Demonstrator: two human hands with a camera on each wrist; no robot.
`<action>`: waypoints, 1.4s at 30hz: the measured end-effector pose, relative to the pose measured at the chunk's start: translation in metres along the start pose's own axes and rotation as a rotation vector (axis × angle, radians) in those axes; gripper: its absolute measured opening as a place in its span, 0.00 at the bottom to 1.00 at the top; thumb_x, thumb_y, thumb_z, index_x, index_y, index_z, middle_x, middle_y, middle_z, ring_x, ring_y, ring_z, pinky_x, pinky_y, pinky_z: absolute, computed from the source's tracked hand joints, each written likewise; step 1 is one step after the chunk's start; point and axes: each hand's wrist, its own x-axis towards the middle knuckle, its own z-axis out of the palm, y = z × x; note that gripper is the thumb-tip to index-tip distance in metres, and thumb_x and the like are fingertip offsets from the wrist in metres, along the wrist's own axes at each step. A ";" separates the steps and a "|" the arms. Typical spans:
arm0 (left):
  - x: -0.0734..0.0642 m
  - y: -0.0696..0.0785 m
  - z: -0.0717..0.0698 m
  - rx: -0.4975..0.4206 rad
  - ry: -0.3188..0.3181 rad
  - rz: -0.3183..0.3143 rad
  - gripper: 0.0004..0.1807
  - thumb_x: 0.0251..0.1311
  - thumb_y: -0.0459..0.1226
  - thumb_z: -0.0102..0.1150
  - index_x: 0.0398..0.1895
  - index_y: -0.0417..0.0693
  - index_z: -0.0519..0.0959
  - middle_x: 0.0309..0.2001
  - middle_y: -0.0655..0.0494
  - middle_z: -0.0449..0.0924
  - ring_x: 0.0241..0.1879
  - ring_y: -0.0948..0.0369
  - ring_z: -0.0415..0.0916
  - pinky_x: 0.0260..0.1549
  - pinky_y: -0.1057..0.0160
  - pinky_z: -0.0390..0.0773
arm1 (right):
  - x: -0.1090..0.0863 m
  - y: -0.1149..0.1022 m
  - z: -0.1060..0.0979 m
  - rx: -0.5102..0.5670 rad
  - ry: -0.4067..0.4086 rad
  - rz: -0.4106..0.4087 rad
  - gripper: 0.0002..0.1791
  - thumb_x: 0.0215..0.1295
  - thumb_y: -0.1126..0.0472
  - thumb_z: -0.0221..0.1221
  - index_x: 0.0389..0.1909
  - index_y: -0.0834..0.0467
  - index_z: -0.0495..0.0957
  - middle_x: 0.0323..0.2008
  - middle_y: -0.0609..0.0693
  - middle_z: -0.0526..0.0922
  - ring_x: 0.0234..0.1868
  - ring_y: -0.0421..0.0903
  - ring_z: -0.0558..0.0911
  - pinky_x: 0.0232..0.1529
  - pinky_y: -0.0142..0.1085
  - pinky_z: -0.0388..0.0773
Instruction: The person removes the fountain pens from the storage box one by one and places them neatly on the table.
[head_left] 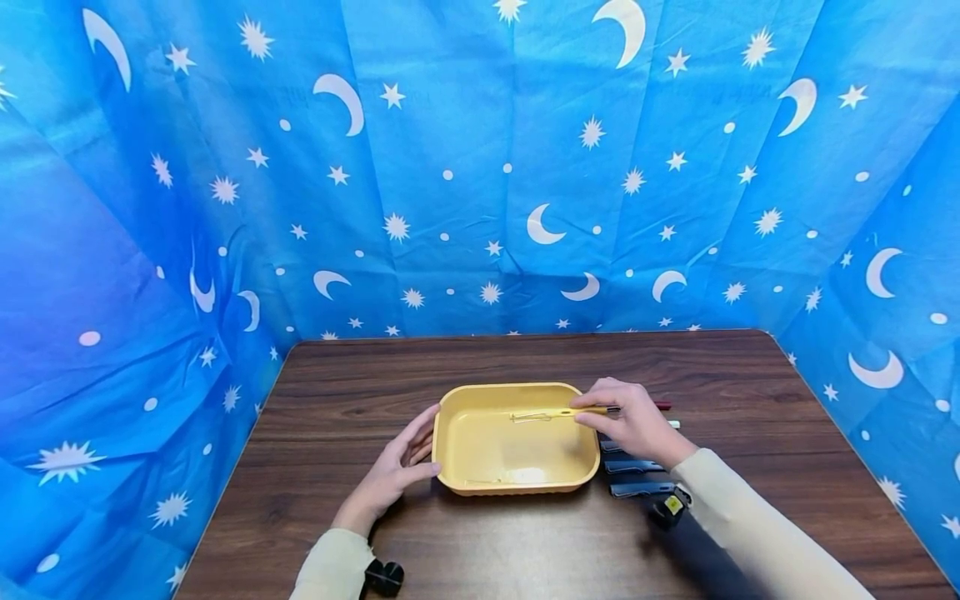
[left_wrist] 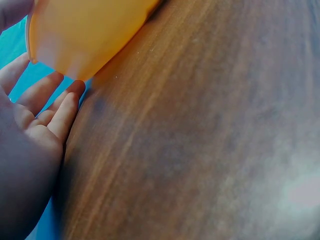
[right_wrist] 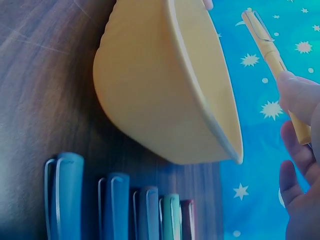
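Note:
A yellow rectangular plastic basin (head_left: 480, 442) sits on the table. My left hand (head_left: 393, 462) touches its left side, fingers along the outer wall and thumb by the near-left corner; in the left wrist view the fingers (left_wrist: 62, 117) look fairly straight and spread. Above the basin's right part, my right hand (head_left: 630, 417) pinches a yellow pen (head_left: 555, 414) between thumb and fingers, its metal clip end pointing left. The right wrist view shows the pen (right_wrist: 272, 60) tilted and apart from the rim. A faint thin shape near the basin's front wall is too unclear to name.
Several capped pens lie side by side right of the basin, beneath my right forearm: blue ones (head_left: 637, 490), a pale green one (right_wrist: 171, 215) and a dark red one (right_wrist: 188, 217). Blue cloth (head_left: 480, 208) with moons and stars hangs behind the wooden table (head_left: 360, 367) and at its sides.

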 end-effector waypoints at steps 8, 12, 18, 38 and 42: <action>0.000 0.001 -0.001 0.004 0.001 0.002 0.47 0.68 0.31 0.66 0.86 0.51 0.52 0.83 0.44 0.53 0.80 0.56 0.56 0.70 0.71 0.67 | -0.017 0.009 -0.010 0.016 0.065 -0.009 0.09 0.67 0.62 0.71 0.46 0.50 0.91 0.38 0.40 0.87 0.38 0.38 0.82 0.36 0.33 0.85; 0.000 0.001 -0.002 0.001 -0.001 0.007 0.47 0.69 0.31 0.66 0.86 0.52 0.53 0.83 0.44 0.53 0.79 0.59 0.57 0.70 0.71 0.67 | -0.023 0.011 -0.018 -0.021 0.093 -0.027 0.10 0.66 0.63 0.71 0.46 0.49 0.91 0.38 0.39 0.87 0.39 0.38 0.82 0.35 0.32 0.84; 0.000 0.000 -0.001 -0.002 -0.003 0.015 0.47 0.69 0.30 0.65 0.86 0.51 0.52 0.83 0.43 0.53 0.81 0.51 0.54 0.70 0.72 0.67 | -0.034 0.011 -0.030 -0.063 0.115 0.032 0.12 0.65 0.63 0.72 0.47 0.47 0.91 0.39 0.36 0.87 0.41 0.36 0.83 0.39 0.31 0.85; 0.000 -0.001 -0.001 -0.009 0.005 0.000 0.47 0.68 0.30 0.66 0.86 0.52 0.53 0.83 0.45 0.53 0.81 0.48 0.53 0.70 0.72 0.67 | -0.089 0.027 -0.047 -0.163 0.227 0.081 0.14 0.62 0.68 0.73 0.44 0.48 0.92 0.38 0.37 0.87 0.39 0.33 0.82 0.34 0.25 0.77; 0.000 -0.002 -0.001 -0.005 0.007 0.004 0.47 0.68 0.30 0.66 0.86 0.52 0.53 0.83 0.45 0.53 0.81 0.51 0.54 0.70 0.72 0.67 | -0.098 0.027 -0.046 -0.159 0.242 0.077 0.13 0.60 0.70 0.73 0.44 0.52 0.92 0.37 0.39 0.88 0.39 0.33 0.82 0.36 0.23 0.76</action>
